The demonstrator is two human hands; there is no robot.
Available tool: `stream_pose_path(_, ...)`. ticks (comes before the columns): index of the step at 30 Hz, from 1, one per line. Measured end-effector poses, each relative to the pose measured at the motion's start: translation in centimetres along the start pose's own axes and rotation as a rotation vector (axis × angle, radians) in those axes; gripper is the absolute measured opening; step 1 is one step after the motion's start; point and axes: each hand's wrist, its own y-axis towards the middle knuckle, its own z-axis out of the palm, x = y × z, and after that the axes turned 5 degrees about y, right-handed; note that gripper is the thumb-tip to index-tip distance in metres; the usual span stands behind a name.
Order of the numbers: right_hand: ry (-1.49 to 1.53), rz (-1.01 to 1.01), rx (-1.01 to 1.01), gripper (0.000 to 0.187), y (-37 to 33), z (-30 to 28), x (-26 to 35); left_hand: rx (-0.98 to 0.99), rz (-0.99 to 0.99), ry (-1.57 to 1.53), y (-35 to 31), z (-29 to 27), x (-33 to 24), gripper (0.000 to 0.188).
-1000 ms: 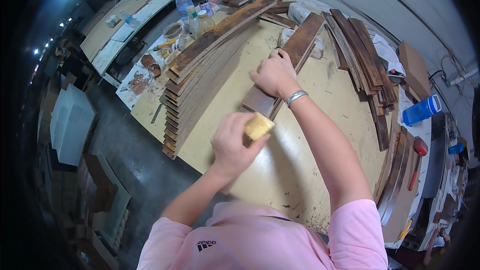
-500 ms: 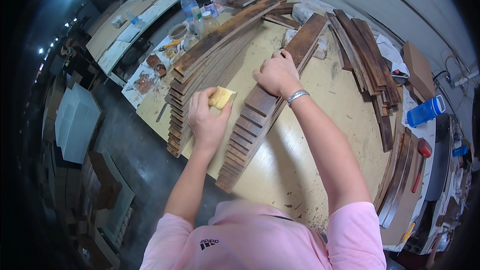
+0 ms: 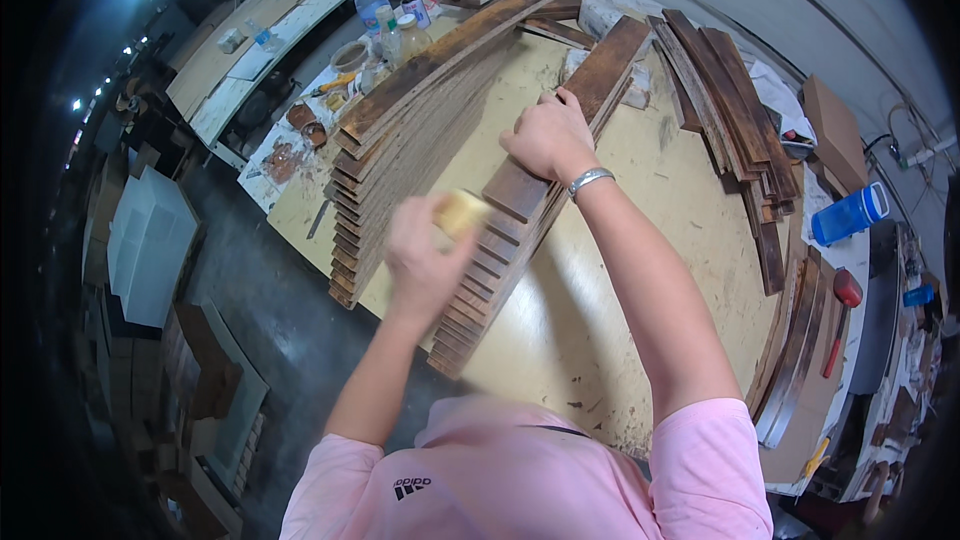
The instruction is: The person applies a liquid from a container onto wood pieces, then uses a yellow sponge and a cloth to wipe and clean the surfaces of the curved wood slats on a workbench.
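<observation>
My left hand (image 3: 425, 265), smeared by motion, pinches a small yellow sponge block (image 3: 462, 212). It is beside the near end of a stack of dark brown wooden planks (image 3: 518, 192), whose ends are staggered like steps. Farther up that stack, my right hand (image 3: 550, 138) is closed over the top plank, with its fingertips partly hidden. A second stack of planks (image 3: 420, 75) stands to the left, also stepped at its near end, with its pale sides toward me.
Loose planks (image 3: 735, 120) lie on the table's right side. Bottles (image 3: 372, 2) and jars stand at the back left, near stained paper (image 3: 280, 165). A blue jug (image 3: 850, 215) and a red-headed mallet (image 3: 846, 290) are at the right. Cardboard (image 3: 205, 360) leans below on the left.
My left hand has moved slightly right with the sponge block, toward the ends of the middle planks. My right hand stays on the top plank. The whole view has shifted a little.
</observation>
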Motion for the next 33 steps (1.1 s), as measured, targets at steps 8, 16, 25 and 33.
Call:
stream_pose_path(8, -0.024, 0.02, 0.093, 0.046, -0.2, -1.1, 0.6, -0.012, -0.012, 0.008, -0.3, -0.5, 0.2, 0.04)
stream_pose_path(16, -0.015, 0.01, 0.075, 0.046, 0.0, -0.6, 0.4, 0.089, -0.011, -0.265, -4.6, -0.8, -3.2, 0.043)
stream_pose_path(25, 0.023, -0.005, 0.047, 0.043, 0.1, -0.4, 0.3, 0.124, -0.056, -0.323, -5.9, -1.6, -4.3, 0.04)
stream_pose_path(33, 0.017, 0.006, 0.015, 0.044, 0.0, -0.2, 0.1, 0.116, -0.026, -0.28, -6.2, -1.2, -3.4, 0.039)
